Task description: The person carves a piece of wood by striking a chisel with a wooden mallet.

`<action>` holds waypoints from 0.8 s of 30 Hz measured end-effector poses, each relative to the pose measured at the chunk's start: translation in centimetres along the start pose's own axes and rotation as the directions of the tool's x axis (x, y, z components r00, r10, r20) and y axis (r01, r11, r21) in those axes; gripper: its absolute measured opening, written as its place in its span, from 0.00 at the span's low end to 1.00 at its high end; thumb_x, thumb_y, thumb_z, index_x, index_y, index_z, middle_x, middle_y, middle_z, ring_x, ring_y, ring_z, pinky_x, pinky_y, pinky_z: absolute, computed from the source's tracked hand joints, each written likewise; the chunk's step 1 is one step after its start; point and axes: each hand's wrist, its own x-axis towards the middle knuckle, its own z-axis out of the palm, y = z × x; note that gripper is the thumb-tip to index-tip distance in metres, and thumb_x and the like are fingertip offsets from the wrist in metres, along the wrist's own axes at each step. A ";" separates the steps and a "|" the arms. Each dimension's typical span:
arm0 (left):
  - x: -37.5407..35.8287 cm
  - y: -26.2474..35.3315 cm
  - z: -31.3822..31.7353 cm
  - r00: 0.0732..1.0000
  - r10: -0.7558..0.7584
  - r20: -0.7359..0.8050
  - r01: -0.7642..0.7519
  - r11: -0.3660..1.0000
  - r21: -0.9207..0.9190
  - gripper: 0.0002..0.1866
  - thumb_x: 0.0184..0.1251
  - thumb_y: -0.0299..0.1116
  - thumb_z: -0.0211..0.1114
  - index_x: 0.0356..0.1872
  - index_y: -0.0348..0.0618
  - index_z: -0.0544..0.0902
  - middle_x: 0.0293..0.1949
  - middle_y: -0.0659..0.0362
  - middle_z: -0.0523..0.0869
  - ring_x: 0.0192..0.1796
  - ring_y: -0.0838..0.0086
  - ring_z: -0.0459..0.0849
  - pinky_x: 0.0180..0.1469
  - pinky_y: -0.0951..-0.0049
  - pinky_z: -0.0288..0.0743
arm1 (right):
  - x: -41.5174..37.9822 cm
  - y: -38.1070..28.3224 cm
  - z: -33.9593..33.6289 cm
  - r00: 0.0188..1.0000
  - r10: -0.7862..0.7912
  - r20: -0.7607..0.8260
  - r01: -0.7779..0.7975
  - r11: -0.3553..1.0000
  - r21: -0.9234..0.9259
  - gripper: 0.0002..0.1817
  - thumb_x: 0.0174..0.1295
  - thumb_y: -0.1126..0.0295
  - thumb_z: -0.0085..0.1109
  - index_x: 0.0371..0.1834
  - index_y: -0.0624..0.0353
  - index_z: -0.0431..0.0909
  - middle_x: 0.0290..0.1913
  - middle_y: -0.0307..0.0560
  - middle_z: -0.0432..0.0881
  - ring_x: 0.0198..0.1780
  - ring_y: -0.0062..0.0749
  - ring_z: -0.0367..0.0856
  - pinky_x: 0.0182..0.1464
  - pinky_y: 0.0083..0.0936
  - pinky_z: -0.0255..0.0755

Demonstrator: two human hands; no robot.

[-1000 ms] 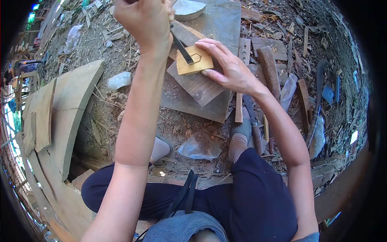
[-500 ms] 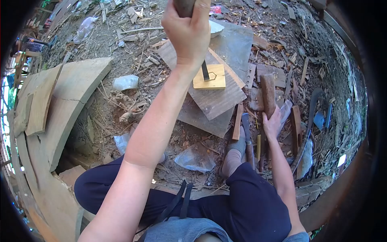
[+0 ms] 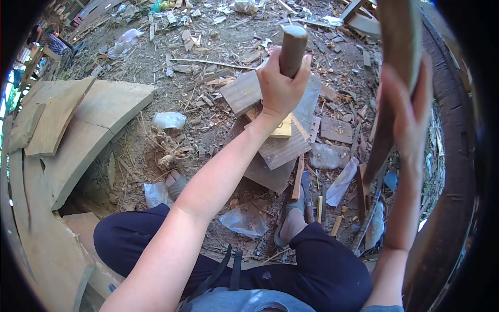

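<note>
Left hand (image 3: pixel 280 86): fingers closed round chisel handle (image 3: pixel 292 44), over block (image 3: pixel 282 128). Right hand (image 3: pixel 408 112): fingers gripping raised mallet (image 3: pixel 397 57).

left hand (image 3: pixel 280 86) fisted, right hand (image 3: pixel 408 106) raised, gripping

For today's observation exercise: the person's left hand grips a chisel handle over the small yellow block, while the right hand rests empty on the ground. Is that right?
Not quite. The head view shows the right hand raised and gripping a wooden mallet, not resting empty on the ground. The rest stands: the left hand grips the chisel handle over the small yellow block.
</note>
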 end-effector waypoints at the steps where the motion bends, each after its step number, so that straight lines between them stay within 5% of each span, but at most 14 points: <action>1: -0.1 0.4 -0.1 0.998 -0.066 0.023 0.066 0.998 0.008 0.12 0.63 0.35 0.73 0.37 0.38 0.82 0.24 0.60 0.82 0.27 0.77 0.79 0.33 0.71 0.74 | 1.5 -2.3 -0.1 1.000 -0.010 -0.001 0.010 1.000 -0.016 0.36 0.64 0.53 0.67 0.69 0.63 0.68 0.54 0.53 0.83 0.50 0.33 0.82 0.53 0.30 0.75; 3: -0.2 0.4 0.0 1.000 0.008 -0.027 -0.009 1.000 -0.013 0.11 0.61 0.34 0.73 0.35 0.39 0.81 0.22 0.56 0.82 0.26 0.67 0.83 0.32 0.66 0.75 | 3.6 -5.8 0.1 0.978 -0.181 0.108 0.184 0.983 -0.021 0.34 0.64 0.53 0.67 0.67 0.63 0.69 0.47 0.53 0.85 0.45 0.29 0.83 0.47 0.26 0.75; 4: -0.3 0.4 0.0 0.994 0.082 -0.074 -0.083 0.996 -0.014 0.11 0.58 0.33 0.72 0.33 0.40 0.79 0.21 0.52 0.83 0.24 0.58 0.86 0.30 0.62 0.77 | 4.2 -5.7 0.4 0.958 -0.071 0.277 0.129 0.972 -0.197 0.30 0.65 0.54 0.65 0.63 0.62 0.71 0.44 0.54 0.85 0.44 0.31 0.83 0.48 0.29 0.75; 6: -0.5 0.4 -0.4 0.998 0.045 -0.054 -0.045 0.999 0.004 0.10 0.57 0.32 0.71 0.34 0.40 0.79 0.22 0.50 0.84 0.26 0.53 0.87 0.32 0.59 0.78 | 4.1 -5.7 1.8 0.838 0.065 0.541 0.229 0.858 -0.459 0.37 0.63 0.51 0.67 0.70 0.62 0.69 0.52 0.52 0.83 0.49 0.33 0.82 0.48 0.31 0.76; 9: -0.5 0.5 0.0 0.999 0.046 -0.025 -0.046 0.999 -0.005 0.11 0.57 0.33 0.70 0.36 0.40 0.79 0.23 0.47 0.84 0.29 0.48 0.87 0.34 0.55 0.79 | 5.9 -8.0 0.8 0.764 0.173 0.621 0.200 0.853 -0.483 0.39 0.63 0.49 0.66 0.72 0.61 0.68 0.57 0.56 0.81 0.51 0.36 0.82 0.50 0.35 0.76; 10: -0.4 0.7 0.1 0.999 0.044 -0.028 -0.045 0.999 -0.019 0.11 0.57 0.33 0.70 0.36 0.40 0.79 0.23 0.47 0.84 0.29 0.48 0.87 0.34 0.55 0.79 | 6.1 -8.1 0.3 0.807 -0.041 0.590 0.282 0.904 -0.322 0.36 0.65 0.53 0.64 0.73 0.59 0.68 0.52 0.52 0.83 0.46 0.33 0.82 0.47 0.30 0.75; 12: -0.9 0.8 0.2 0.998 0.066 -0.012 -0.066 0.998 0.001 0.11 0.57 0.33 0.70 0.35 0.40 0.79 0.24 0.47 0.85 0.30 0.48 0.88 0.34 0.55 0.80 | 6.5 -9.8 -1.6 0.899 0.101 0.427 -0.065 0.993 -0.098 0.33 0.67 0.57 0.64 0.72 0.58 0.70 0.47 0.46 0.85 0.43 0.31 0.82 0.47 0.28 0.75; 14: -0.9 0.7 0.1 0.999 0.051 0.013 -0.051 0.999 -0.001 0.11 0.57 0.34 0.70 0.35 0.40 0.78 0.25 0.47 0.85 0.31 0.48 0.88 0.33 0.56 0.80 | 5.9 -10.8 -1.6 0.930 0.147 0.336 -0.093 0.980 -0.173 0.28 0.69 0.60 0.61 0.70 0.59 0.72 0.45 0.41 0.86 0.43 0.30 0.83 0.47 0.27 0.75; 16: -0.5 0.4 0.2 1.000 0.012 0.025 -0.012 1.000 0.011 0.11 0.57 0.33 0.71 0.35 0.40 0.79 0.24 0.46 0.85 0.31 0.48 0.88 0.33 0.56 0.80 | 4.3 -9.2 0.2 0.910 -0.120 0.397 0.274 0.892 -0.360 0.30 0.69 0.55 0.62 0.70 0.60 0.73 0.49 0.48 0.86 0.49 0.35 0.84 0.52 0.33 0.76; 18: -0.5 0.5 0.4 0.999 0.051 0.016 -0.051 0.999 0.009 0.11 0.57 0.33 0.70 0.35 0.40 0.78 0.24 0.46 0.85 0.31 0.47 0.88 0.33 0.55 0.80 | 3.2 -5.7 0.6 0.851 0.114 0.512 0.191 0.842 -0.505 0.43 0.63 0.48 0.64 0.76 0.62 0.63 0.57 0.63 0.81 0.60 0.46 0.81 0.65 0.36 0.71; 20: -0.9 0.4 1.3 0.996 0.069 0.047 -0.071 0.996 0.045 0.11 0.56 0.33 0.70 0.35 0.40 0.78 0.24 0.46 0.85 0.30 0.47 0.88 0.33 0.54 0.79 | 4.7 -7.2 -0.9 0.785 0.211 0.582 0.196 0.808 -0.556 0.44 0.64 0.49 0.64 0.78 0.62 0.59 0.58 0.61 0.81 0.58 0.44 0.82 0.64 0.35 0.72; 22: -0.9 0.5 1.7 0.994 0.076 0.081 -0.080 0.996 0.042 0.11 0.56 0.33 0.71 0.35 0.40 0.78 0.24 0.46 0.85 0.30 0.47 0.87 0.33 0.53 0.79 | 6.1 -7.1 -2.4 0.828 0.002 0.561 0.224 0.915 -0.334 0.43 0.64 0.50 0.65 0.77 0.62 0.62 0.57 0.56 0.81 0.56 0.39 0.82 0.61 0.32 0.74; 24: -1.0 0.8 1.5 0.993 0.071 0.094 -0.079 0.993 0.083 0.12 0.56 0.33 0.71 0.35 0.40 0.78 0.25 0.46 0.85 0.30 0.46 0.87 0.32 0.53 0.78 | 7.1 -7.5 -5.4 0.897 0.200 0.394 -0.132 0.972 -0.193 0.42 0.64 0.50 0.65 0.76 0.62 0.63 0.57 0.57 0.81 0.57 0.39 0.82 0.62 0.32 0.73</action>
